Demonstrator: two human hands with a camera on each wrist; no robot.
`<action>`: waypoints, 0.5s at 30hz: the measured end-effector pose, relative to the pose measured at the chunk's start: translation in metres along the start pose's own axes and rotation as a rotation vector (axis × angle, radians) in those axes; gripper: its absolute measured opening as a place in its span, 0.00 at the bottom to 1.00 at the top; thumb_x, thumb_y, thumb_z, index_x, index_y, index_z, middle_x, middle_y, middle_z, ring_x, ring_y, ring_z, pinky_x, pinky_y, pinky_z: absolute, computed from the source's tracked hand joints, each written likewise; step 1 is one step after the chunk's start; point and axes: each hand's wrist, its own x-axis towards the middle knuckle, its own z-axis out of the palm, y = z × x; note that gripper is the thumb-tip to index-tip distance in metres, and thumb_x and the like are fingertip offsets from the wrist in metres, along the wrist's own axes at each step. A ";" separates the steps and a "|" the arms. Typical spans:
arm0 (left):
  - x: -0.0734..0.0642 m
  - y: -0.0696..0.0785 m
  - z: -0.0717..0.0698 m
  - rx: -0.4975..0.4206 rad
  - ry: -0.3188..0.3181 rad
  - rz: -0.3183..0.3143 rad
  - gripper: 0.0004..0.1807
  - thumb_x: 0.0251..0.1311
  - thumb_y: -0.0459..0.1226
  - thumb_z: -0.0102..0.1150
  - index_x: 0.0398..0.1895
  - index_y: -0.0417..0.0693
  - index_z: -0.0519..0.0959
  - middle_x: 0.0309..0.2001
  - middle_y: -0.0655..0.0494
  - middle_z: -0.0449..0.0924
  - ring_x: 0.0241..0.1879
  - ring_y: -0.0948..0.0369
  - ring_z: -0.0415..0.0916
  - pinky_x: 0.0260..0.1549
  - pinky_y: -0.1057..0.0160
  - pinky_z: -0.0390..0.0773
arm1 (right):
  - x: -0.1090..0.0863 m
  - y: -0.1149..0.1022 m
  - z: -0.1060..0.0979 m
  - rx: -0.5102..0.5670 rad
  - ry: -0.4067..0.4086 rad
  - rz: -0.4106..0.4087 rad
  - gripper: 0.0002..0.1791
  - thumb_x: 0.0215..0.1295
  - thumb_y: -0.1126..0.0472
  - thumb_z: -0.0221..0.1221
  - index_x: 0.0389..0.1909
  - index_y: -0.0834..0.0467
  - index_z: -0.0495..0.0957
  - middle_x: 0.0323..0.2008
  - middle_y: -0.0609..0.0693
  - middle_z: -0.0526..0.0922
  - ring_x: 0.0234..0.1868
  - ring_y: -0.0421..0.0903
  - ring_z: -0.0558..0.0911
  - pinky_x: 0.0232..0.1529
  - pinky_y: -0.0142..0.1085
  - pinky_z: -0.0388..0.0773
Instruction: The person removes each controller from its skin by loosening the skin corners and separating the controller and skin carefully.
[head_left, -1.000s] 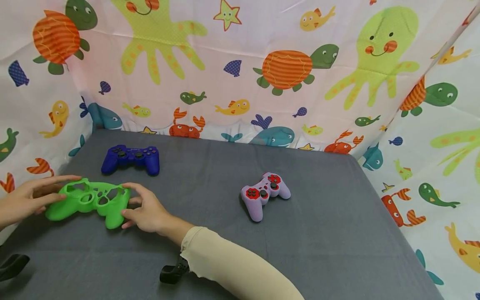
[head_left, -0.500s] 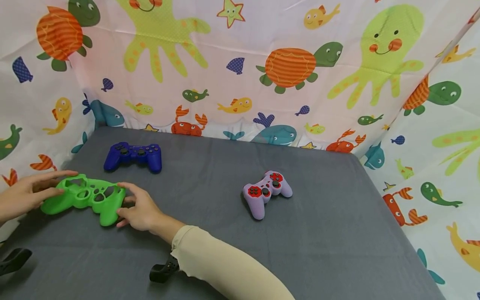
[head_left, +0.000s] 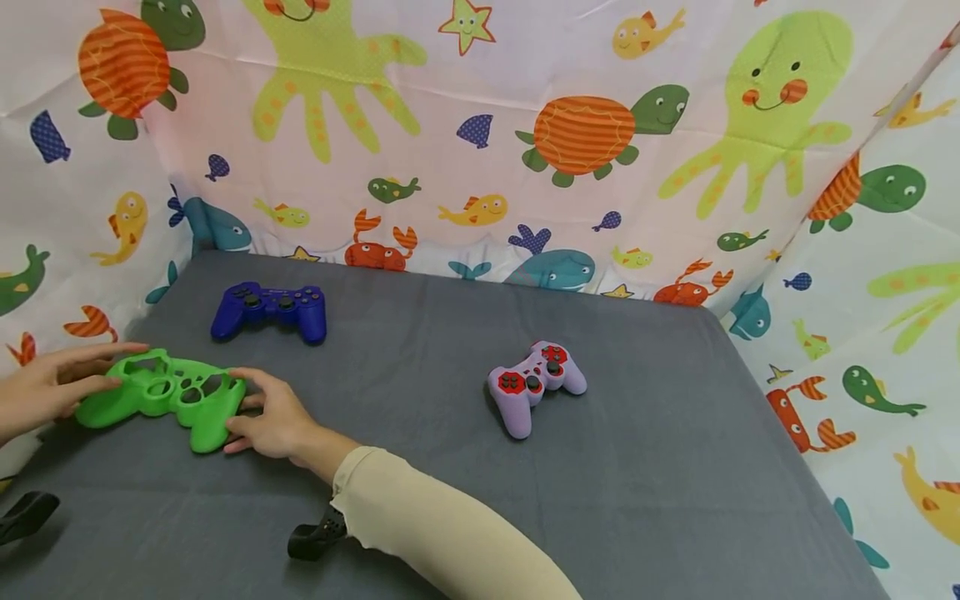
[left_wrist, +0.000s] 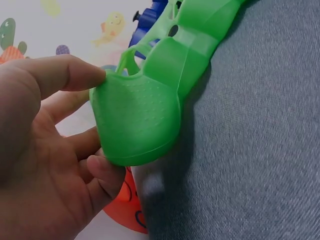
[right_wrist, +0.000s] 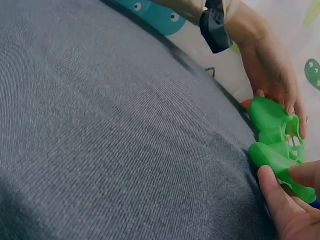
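A hollow green game controller cover (head_left: 156,406), with cut-outs for buttons and sticks, is held between my two hands at the left of the table. My left hand (head_left: 56,390) pinches its left grip between thumb and fingers; the left wrist view shows the dotted end of that grip close up. On the other end, my right hand (head_left: 273,418) pinches the right grip, thumb in front and index finger on top. In the right wrist view the cover (right_wrist: 270,117) lies low by the table edge. Behind it rests a blue game controller (head_left: 270,307).
A lilac game controller (head_left: 517,408) with red button areas lies tilted right of centre. Grey cloth (head_left: 637,483) covers the table. A curtain (head_left: 450,100) printed with sea animals hangs along the back and sides. Black wrist devices (head_left: 311,540) sit below both forearms.
Both hands have shifted slightly left with the green cover, away from the lilac controller. Their hold looks the same. The head view has turned a little.
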 end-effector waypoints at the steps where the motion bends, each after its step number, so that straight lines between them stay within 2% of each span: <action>1: -0.001 -0.001 0.000 0.000 -0.014 -0.004 0.29 0.80 0.42 0.42 0.80 0.58 0.55 0.67 0.24 0.58 0.11 0.58 0.56 0.15 0.58 0.65 | 0.000 0.000 0.001 -0.015 0.003 -0.002 0.37 0.66 0.79 0.57 0.70 0.45 0.70 0.47 0.54 0.83 0.39 0.67 0.87 0.35 0.43 0.87; 6: -0.003 -0.004 -0.001 -0.014 -0.060 -0.006 0.29 0.81 0.41 0.41 0.81 0.61 0.53 0.67 0.20 0.55 0.12 0.62 0.54 0.16 0.59 0.65 | 0.002 0.000 0.002 -0.089 0.016 -0.004 0.36 0.66 0.77 0.59 0.70 0.44 0.70 0.46 0.53 0.83 0.35 0.64 0.87 0.29 0.39 0.86; 10: 0.000 -0.006 -0.002 -0.018 -0.129 -0.026 0.32 0.81 0.43 0.41 0.82 0.55 0.48 0.70 0.21 0.50 0.17 0.62 0.58 0.18 0.60 0.66 | 0.002 0.001 0.001 -0.119 0.026 -0.009 0.35 0.66 0.76 0.60 0.69 0.44 0.71 0.41 0.54 0.86 0.31 0.63 0.87 0.26 0.38 0.84; 12: 0.000 -0.004 -0.004 0.001 -0.159 -0.047 0.33 0.81 0.45 0.40 0.83 0.51 0.46 0.71 0.20 0.47 0.20 0.62 0.61 0.20 0.61 0.67 | 0.001 0.000 0.001 -0.137 0.037 -0.011 0.35 0.66 0.75 0.61 0.69 0.44 0.71 0.37 0.55 0.87 0.26 0.59 0.86 0.24 0.37 0.83; 15: -0.001 -0.002 -0.004 0.034 -0.160 -0.067 0.33 0.81 0.47 0.39 0.82 0.50 0.46 0.70 0.20 0.50 0.21 0.62 0.62 0.22 0.62 0.67 | 0.001 -0.002 0.003 -0.223 0.073 -0.021 0.34 0.65 0.73 0.63 0.68 0.43 0.72 0.31 0.54 0.87 0.19 0.50 0.82 0.21 0.33 0.79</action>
